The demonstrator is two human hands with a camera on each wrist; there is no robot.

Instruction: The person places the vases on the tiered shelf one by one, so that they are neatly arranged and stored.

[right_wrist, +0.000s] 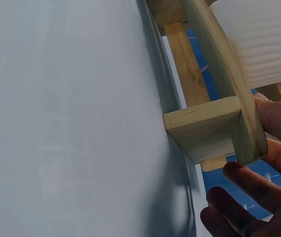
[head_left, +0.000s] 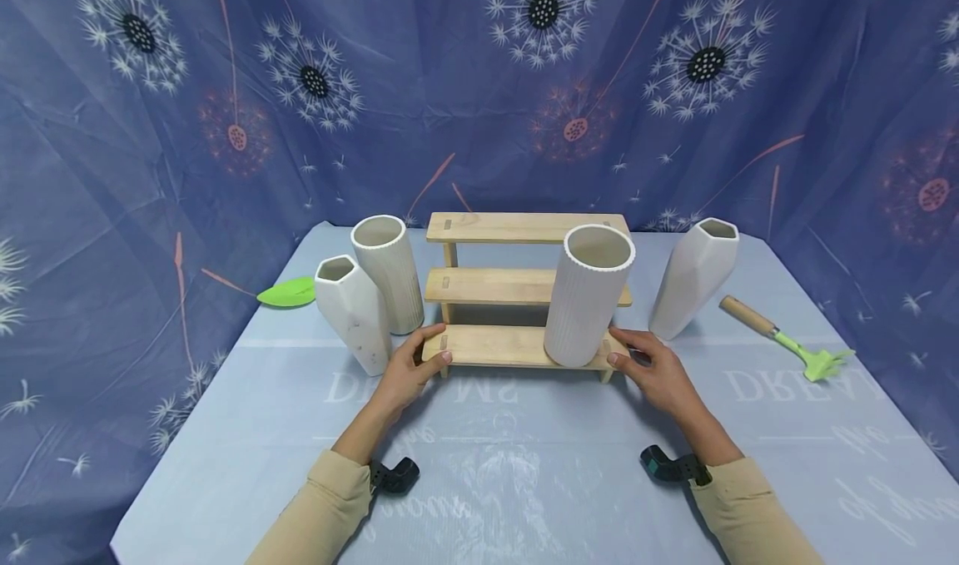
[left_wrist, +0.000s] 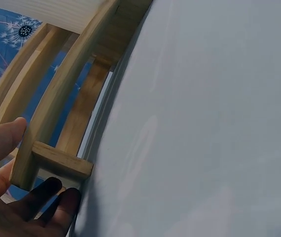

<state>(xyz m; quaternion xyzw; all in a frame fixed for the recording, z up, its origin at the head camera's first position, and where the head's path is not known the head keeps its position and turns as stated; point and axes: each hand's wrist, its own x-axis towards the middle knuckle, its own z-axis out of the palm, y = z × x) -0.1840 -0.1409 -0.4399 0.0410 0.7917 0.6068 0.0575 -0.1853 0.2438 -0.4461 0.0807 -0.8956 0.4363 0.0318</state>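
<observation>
A pale three-tiered wooden step shelf [head_left: 524, 286] is standing on a light blue tablecloth [head_left: 524, 465], and both hands are gripping the ends of its lowest board. The left hand [head_left: 408, 369] is curling thumb over and fingers [left_wrist: 42, 197] under the left end; the right hand [head_left: 655, 374] is doing the same at the right end, its fingers [right_wrist: 239, 197] tucked beneath. Between the hands, nearer the right one, a tall white ribbed cylindrical vase [head_left: 588, 294] is standing on that board. Just beyond the left hand are sitting a white faceted vase [head_left: 352, 311] and a white ribbed vase [head_left: 390, 274], with a green plastic leaf [head_left: 288, 292] further left. Beyond the right hand are leaning a white angular vase [head_left: 697, 275] and, further right, a wooden-handled green hand rake [head_left: 787, 336].
</observation>
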